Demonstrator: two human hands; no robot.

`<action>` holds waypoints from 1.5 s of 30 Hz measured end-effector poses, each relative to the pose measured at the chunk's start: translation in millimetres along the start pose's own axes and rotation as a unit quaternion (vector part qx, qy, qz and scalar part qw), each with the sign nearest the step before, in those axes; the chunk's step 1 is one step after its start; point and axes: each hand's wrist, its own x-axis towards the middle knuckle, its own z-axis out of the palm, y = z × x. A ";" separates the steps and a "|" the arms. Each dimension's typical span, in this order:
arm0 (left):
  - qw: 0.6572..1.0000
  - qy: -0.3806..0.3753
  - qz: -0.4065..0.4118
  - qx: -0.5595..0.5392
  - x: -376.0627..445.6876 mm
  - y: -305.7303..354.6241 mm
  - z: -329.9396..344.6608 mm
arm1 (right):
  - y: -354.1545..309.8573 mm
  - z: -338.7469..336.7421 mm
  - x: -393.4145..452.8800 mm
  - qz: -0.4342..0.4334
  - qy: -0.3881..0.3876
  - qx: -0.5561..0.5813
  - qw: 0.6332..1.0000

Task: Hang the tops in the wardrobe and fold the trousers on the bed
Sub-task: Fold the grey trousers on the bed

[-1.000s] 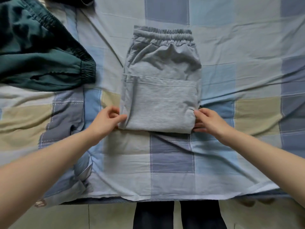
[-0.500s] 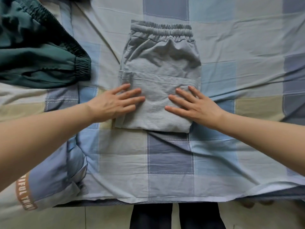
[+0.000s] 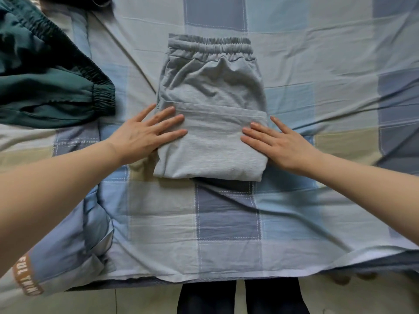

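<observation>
Grey trousers point(image 3: 213, 91) lie folded on the bed point(image 3: 226, 214), elastic waistband at the far end and the doubled-over legs nearest me. My left hand point(image 3: 145, 132) lies flat with straight fingers on the left side of the folded part. Flat on the right side rests my right hand point(image 3: 278, 143), its outer fingers on the sheet. Neither hand grips the cloth.
A dark green garment point(image 3: 45, 87) with elastic cuffs lies crumpled at the far left. The checked blue, grey and beige sheet covers the bed, whose near edge point(image 3: 204, 277) runs just in front of my legs. A blue cloth with brown lettering point(image 3: 29, 279) hangs at the near left corner.
My hands let go of the fold's near corners, then laid flat on the folded part. They have since slid apart toward its left and right sides.
</observation>
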 end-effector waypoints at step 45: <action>0.502 0.093 -0.633 -0.582 -1.3 160.5 -37.0 | -73.8 -3.2 3.2 0.541 0.015 0.582 0.607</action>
